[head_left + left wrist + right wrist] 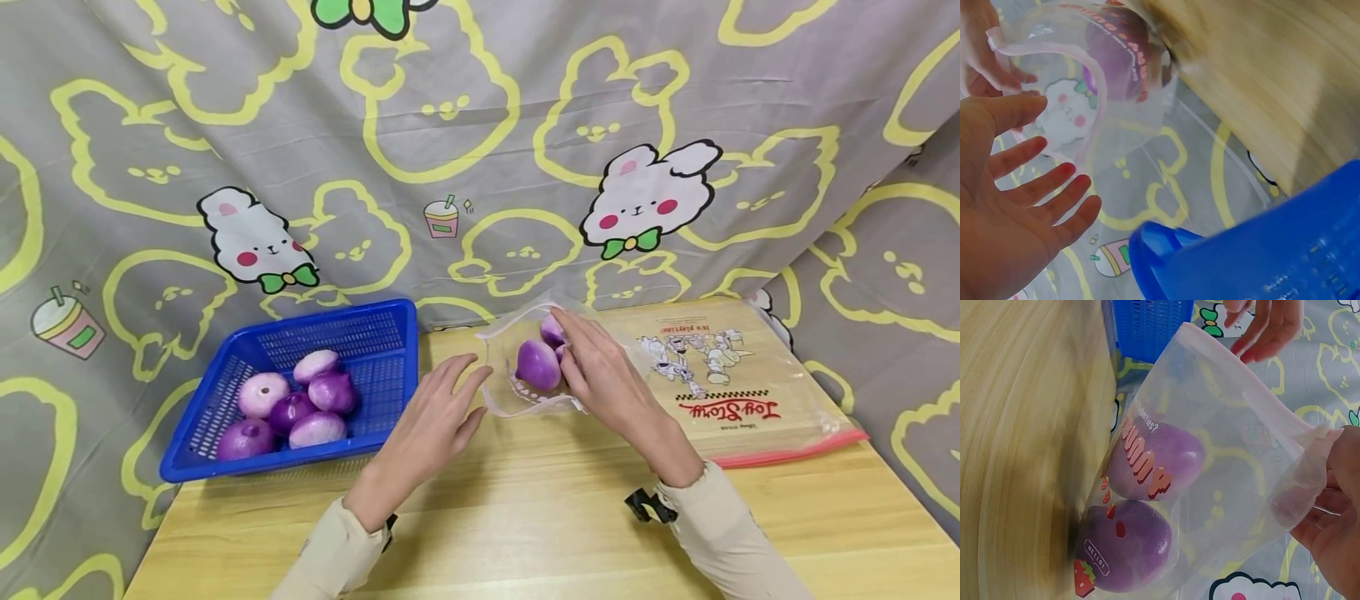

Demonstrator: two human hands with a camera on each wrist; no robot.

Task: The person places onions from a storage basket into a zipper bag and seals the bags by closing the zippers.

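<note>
The right hand [603,375] pinched the edge of a small clear bag [525,367] and held it up on the worktop [525,517]. Two purple onions [1147,506] sat inside the bag, one on top of the other. The left hand [435,417] was beside the bag's mouth with its fingers straight and loose, so its grip was released and held nothing.

It looked like the job was only partly done. Two onions were in the bag, and five more onions [288,404] were in the blue basket [375,333] on the left (a short reach away from the left hand).

A big flat zip bag [750,392] with cartoon pictures lay behind the right hand, just beside the small bag. A grey bunny cloth [480,125] hung behind it all. Nothing stood between the basket and the small bag, though its floppy mouth looked like it could fold shut.
</note>
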